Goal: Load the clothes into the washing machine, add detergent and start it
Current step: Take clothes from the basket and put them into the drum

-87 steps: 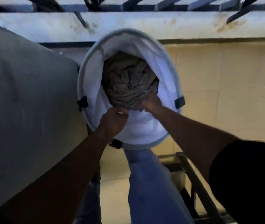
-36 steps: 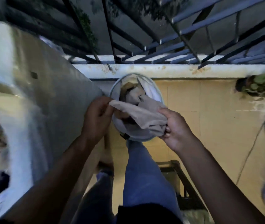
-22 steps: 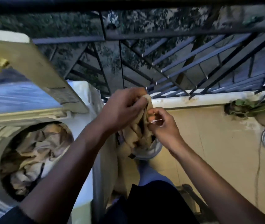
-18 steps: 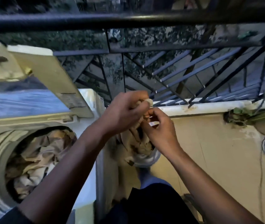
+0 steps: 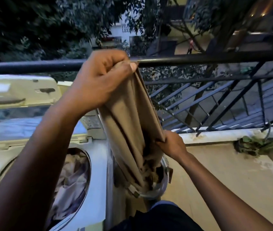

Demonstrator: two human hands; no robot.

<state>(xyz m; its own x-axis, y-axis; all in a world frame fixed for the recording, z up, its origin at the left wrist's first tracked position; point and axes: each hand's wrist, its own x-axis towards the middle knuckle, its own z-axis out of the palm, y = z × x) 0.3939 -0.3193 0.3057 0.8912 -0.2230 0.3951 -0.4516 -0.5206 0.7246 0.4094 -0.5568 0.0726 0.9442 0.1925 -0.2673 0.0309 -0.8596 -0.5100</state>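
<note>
— Where's the cloth (image 5: 129, 120)?
— Tan, bunched in long folds, hanging down into the basket (image 5: 163, 187).
— And the washer (image 5: 97, 164)?
— White, left of the basket, lid (image 5: 16, 92) up, drum showing pale crumpled clothes (image 5: 72, 179).

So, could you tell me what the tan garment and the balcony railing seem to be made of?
Tan garment: thin woven fabric, matte, by its soft hanging folds; the fibre cannot be told. Balcony railing: probably dark painted metal, by its slim straight bars and dull sheen.
</note>
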